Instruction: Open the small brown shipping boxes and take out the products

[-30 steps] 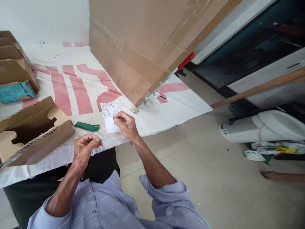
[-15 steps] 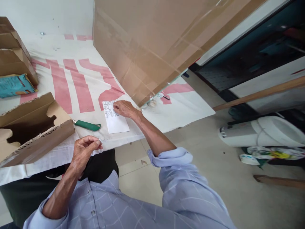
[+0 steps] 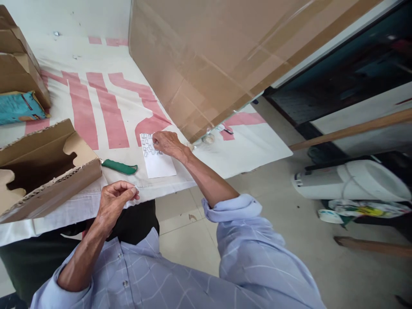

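Head-worn view, forward and down.

1. At the bottom of the frame, the shirt (image 3: 174, 281) was pale blue with thin white checked lines.
2. On its front were small round buttons (image 3: 125, 283).
3. The right sleeve (image 3: 254, 246), lower right, was rolled into a thick cuff (image 3: 233, 209).
4. The left sleeve (image 3: 62, 295), lower left, was also rolled up.

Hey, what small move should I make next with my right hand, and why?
Perhaps ease your right hand back off the white card, because its fingers seem to hide part of the small squarish shapes there.
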Demonstrator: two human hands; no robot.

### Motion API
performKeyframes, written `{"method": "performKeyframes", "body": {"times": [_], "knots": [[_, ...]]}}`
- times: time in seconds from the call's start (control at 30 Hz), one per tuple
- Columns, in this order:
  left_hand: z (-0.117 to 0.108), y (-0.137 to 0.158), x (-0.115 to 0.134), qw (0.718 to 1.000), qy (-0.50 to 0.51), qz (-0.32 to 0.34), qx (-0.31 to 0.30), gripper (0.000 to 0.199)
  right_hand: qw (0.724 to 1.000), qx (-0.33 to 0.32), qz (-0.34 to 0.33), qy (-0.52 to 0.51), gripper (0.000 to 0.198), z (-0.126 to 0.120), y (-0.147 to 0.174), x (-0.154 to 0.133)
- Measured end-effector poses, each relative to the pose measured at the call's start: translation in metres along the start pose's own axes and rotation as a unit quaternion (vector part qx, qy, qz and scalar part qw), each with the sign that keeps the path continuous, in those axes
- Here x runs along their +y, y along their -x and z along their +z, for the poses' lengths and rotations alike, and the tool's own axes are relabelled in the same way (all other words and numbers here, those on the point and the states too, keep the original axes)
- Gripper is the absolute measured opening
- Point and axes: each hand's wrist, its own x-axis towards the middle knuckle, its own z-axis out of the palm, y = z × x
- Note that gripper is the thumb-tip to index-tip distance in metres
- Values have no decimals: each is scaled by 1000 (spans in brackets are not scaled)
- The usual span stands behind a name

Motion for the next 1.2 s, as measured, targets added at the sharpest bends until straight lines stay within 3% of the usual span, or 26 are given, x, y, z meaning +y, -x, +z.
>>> {"method": "performKeyframes", "body": {"times": [0.4,0.5,0.6,0.67,0.73,0.8,0.9,0.97,1.07,1.13,1.2], "knots": [[4,9,1,1000,11,14,0,23,1000,21,1,-4,29,1,17,-10],[4,12,3,1000,12,16,1,24,999,37,0,-34,27,4,21,-4],[3,14,4,1000,9,20,0,25,989,92,4,-118,22,12,27,2],[2,14,4,1000,6,22,0,26,964,152,10,-219,20,19,31,6],[2,13,3,1000,5,25,1,26,915,196,26,-352,21,25,35,7],[2,12,3,1000,7,25,1,26,841,204,48,-499,30,30,40,6],[3,10,1,1000,13,24,-2,26,713,167,51,-679,47,30,48,1],[4,9,1,1000,15,24,-3,26,653,131,29,-745,54,27,55,-4],[6,7,4,1000,19,24,-2,26,621,88,-9,-779,58,21,69,-16],[9,6,7,999,23,25,0,27,630,76,-36,-772,59,18,84,-29],[13,6,11,999,27,27,1,27,663,73,-62,-742,55,17,101,-46]]}}
